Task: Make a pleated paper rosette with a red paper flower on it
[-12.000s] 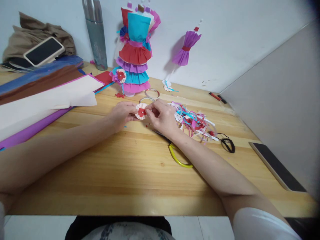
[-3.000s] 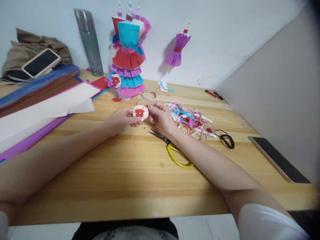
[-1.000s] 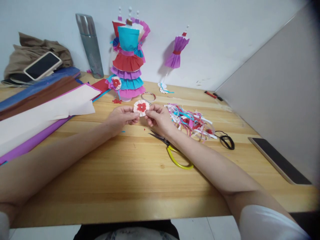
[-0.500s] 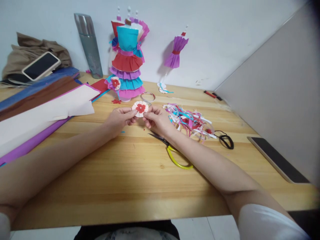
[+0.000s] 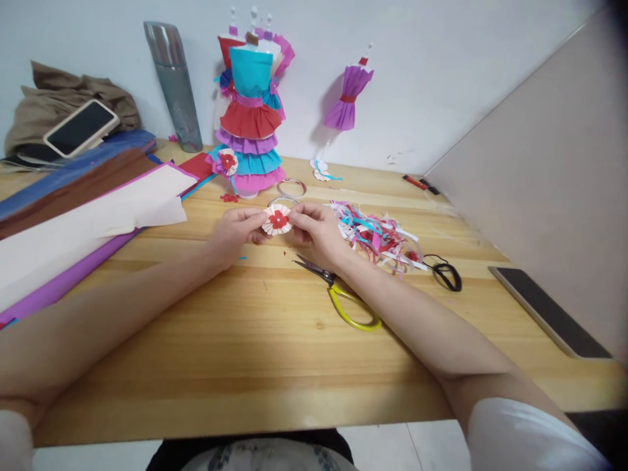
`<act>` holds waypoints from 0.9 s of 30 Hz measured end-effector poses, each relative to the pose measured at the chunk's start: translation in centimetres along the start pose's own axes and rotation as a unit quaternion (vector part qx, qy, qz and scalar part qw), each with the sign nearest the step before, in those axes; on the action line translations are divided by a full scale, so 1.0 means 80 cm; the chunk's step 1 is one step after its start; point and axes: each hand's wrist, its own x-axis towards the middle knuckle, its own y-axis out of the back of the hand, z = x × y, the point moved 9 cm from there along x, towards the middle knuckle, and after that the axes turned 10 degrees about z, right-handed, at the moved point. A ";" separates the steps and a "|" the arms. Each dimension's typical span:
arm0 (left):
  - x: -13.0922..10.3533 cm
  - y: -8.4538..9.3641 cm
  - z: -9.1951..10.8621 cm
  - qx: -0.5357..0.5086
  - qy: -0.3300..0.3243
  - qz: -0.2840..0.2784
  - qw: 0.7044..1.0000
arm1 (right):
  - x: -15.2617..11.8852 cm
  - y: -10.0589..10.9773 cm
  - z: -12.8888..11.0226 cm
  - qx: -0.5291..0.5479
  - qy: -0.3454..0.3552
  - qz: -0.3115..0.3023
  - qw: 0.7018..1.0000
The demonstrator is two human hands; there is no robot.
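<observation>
Pale wall (image 5: 432,78) behind; wooden table (image 5: 255,366) below, grain running crosswise.

Item: rosette (image 5: 271,228), pleated and cream, with a red flower and a white bead at its centre. It is held over the middle of the table, face turned to the wearer.

Item: left hand (image 5: 239,234), thumb and fingers pinching the rosette's left edge.

Item: right hand (image 5: 318,230), thumb and forefinger pinching its right edge, close to the red petals; the other fingers are partly hidden.

Item: scissors (image 5: 328,276), yellow-handled, blades slightly parted, lying by the right wrist.

Item: scraps (image 5: 375,229), many-coloured strips heaped to the right of the right hand; black band (image 5: 460,284) beside them.

Item: two rings, one (image 5: 305,190) in full view, the other (image 5: 283,198) partly covered by the rosette.

Item: tiered dress (image 5: 252,121) on a stand, with a similar flower at its lower left. Small purple dress (image 5: 346,104) to its right, near the wall.

Item: bottle (image 5: 176,98), upright; stacked paper (image 5: 98,212) at left; phone (image 5: 82,127) against brown cloth (image 5: 110,98).
</observation>
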 end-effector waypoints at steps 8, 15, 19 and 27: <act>-0.005 -0.005 -0.002 0.019 0.018 -0.007 1.000 | -0.003 -0.010 0.002 0.014 -0.006 -0.016 1.000; -0.005 -0.008 -0.005 0.003 0.030 -0.031 0.999 | -0.006 -0.016 0.009 0.041 -0.036 -0.029 0.998; -0.005 -0.014 -0.005 -0.036 0.023 -0.066 0.997 | -0.004 -0.011 0.006 0.035 -0.023 -0.006 0.999; -0.008 -0.014 -0.003 0.017 -0.005 -0.031 0.999 | -0.006 -0.014 0.000 -0.017 0.014 -0.015 1.000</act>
